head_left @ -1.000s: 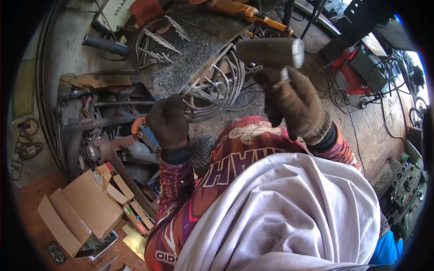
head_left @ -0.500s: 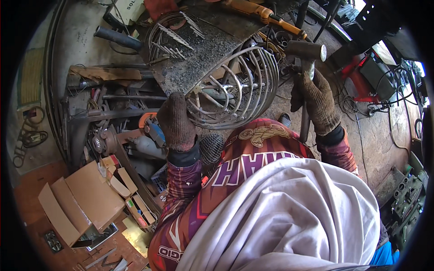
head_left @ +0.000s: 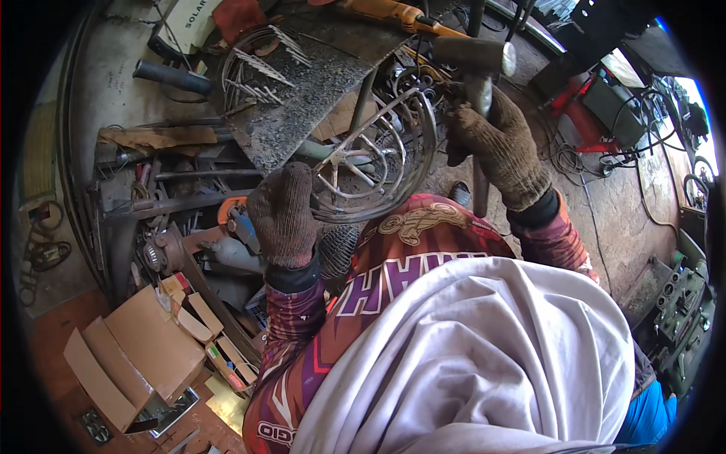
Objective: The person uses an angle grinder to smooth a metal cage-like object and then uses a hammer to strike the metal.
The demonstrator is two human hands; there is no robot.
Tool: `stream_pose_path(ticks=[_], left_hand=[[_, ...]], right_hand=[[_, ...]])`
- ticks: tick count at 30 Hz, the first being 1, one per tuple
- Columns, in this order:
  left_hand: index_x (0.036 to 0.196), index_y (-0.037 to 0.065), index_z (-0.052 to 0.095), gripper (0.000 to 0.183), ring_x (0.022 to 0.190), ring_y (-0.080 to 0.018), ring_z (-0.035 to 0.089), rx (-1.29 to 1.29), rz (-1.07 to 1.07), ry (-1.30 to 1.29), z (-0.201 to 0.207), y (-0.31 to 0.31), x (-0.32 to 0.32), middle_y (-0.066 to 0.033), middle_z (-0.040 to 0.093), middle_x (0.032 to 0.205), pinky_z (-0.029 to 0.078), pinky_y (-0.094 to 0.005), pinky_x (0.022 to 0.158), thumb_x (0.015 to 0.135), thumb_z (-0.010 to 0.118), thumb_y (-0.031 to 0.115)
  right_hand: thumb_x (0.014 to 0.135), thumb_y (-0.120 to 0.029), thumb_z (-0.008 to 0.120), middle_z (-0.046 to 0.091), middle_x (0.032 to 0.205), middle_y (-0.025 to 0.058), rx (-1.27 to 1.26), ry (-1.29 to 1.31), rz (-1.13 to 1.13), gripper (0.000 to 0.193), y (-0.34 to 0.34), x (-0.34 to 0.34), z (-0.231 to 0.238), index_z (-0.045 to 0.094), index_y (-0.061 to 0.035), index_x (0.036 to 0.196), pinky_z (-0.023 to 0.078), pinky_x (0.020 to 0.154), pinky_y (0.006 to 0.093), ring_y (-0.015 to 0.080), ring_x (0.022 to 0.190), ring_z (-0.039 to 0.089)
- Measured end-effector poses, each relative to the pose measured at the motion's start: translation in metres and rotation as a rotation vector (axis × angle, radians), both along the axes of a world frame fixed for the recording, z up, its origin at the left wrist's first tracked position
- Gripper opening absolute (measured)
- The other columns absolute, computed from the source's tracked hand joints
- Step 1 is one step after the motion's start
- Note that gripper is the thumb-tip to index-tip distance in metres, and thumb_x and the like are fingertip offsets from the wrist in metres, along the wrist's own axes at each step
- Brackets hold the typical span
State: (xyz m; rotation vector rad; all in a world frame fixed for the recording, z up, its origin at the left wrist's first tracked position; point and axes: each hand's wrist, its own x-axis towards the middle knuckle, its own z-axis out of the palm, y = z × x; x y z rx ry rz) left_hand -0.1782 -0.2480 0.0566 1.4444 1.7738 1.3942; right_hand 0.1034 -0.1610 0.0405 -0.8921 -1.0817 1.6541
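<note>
My left hand (head_left: pixel 284 216), in a brown knit glove, is closed around the left end of the rim of a cage of bent metal rods (head_left: pixel 428 144). The cage has curved ribs and straight spokes, and it stands tilted in front of my body. My right hand (head_left: pixel 507 155), gloved as well, is wrapped round the handle of a hammer (head_left: pixel 469 54) just below its thick head. The hammer is upright to the right of the cage, head up and apart from the rods. Behind the cage lies a metal plate (head_left: pixel 321 83) covered with dark grit.
A ring of wire with cut rods (head_left: pixel 261 68) lies on the plate, and an orange power tool (head_left: pixel 393 13) at its far edge. Steel bars (head_left: pixel 189 198) and an open cardboard box (head_left: pixel 151 333) are at left. A red-and-grey machine (head_left: pixel 586 113) with cables stands right.
The cage has turned more edge-on and shifted left with my left hand. The hammer and my right hand have moved left, closer to the cage. The whole view has shifted slightly.
</note>
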Motion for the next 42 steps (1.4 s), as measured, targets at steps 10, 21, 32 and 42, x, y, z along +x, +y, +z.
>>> stream_pose_path(ticks=[10, 21, 32, 42], left_hand=[[0.085, -0.002, 0.069, 0.021, 0.07, -0.0125, 0.058, 0.092, -0.101, 0.204, 0.017, -0.006, 0.026, -0.0051, 0.066, 0.075, 0.046, -0.0297, 0.065, 0.085, 0.077, 0.018], [0.085, -0.002, 0.071, 0.018, 0.068, -0.0137, 0.063, 0.062, -0.069, 0.138, 0.012, -0.004, 0.02, -0.0066, 0.069, 0.075, 0.049, -0.0298, 0.063, 0.084, 0.077, 0.015], [0.081, -0.003, 0.069, 0.036, 0.064, -0.0098, 0.051, -0.128, -0.057, 0.082, 0.028, 0.006, 0.022, -0.0023, 0.062, 0.067, 0.042, -0.0295, 0.06, 0.088, 0.074, 0.033], [0.086, -0.001, 0.07, 0.029, 0.071, -0.0078, 0.051, -0.16, 0.028, 0.009, 0.027, 0.006, 0.017, 0.0003, 0.063, 0.073, 0.042, -0.0286, 0.066, 0.089, 0.073, 0.028]], right_hand=[[0.083, -0.017, 0.079, 0.065, 0.089, 0.0043, 0.083, -0.271, 0.148, 0.044, 0.01, -0.014, 0.02, 0.056, -0.0027, 0.118, 0.054, 0.056, 0.0241, 0.0097, 0.066, 0.062], [0.089, -0.013, 0.071, 0.065, 0.117, 0.0105, 0.265, -0.03, 0.189, 0.048, -0.005, -0.004, 0.011, 0.052, -0.0021, 0.132, 0.054, 0.075, 0.0291, 0.0134, 0.089, 0.063], [0.083, -0.012, 0.074, 0.065, 0.121, 0.0165, 0.742, -0.463, 0.108, 0.056, 0.0, -0.017, 0.007, 0.054, -0.0054, 0.134, 0.052, 0.092, 0.0366, 0.0311, 0.107, 0.066], [0.089, -0.013, 0.07, 0.062, 0.124, 0.0147, 0.607, -0.012, 0.065, 0.058, -0.004, -0.019, -0.011, 0.046, -0.0002, 0.14, 0.053, 0.088, 0.0343, 0.0228, 0.109, 0.064]])
